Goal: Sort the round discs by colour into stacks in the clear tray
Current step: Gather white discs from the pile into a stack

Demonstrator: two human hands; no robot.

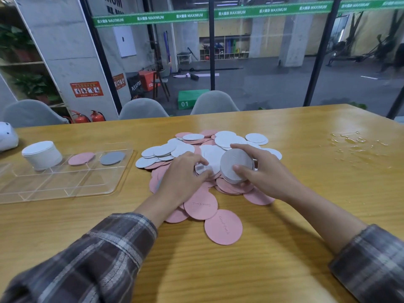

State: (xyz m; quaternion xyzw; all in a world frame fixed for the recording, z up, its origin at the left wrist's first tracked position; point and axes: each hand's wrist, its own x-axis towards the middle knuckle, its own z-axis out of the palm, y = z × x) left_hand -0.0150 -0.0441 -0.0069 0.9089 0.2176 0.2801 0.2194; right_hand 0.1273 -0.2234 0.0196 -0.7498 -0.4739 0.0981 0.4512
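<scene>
A loose pile of pink and white round discs (205, 154) covers the middle of the wooden table. My right hand (265, 171) grips a tilted stack of grey discs (235, 166) over the pile, thumb in front and fingers behind. My left hand (183, 176) pinches a white disc (202, 168) at the pile's near side. The clear tray (72, 184) lies at the left. It holds a tall stack of white discs (41, 155), a pink disc (81, 158) and a grey disc (112, 157) in separate compartments.
Two big pink discs (223, 227) lie nearest me on the table. A white object (7, 137) sits at the far left edge. Crumpled clear film (354, 141) lies at the right. Grey chairs (215, 103) stand behind the table.
</scene>
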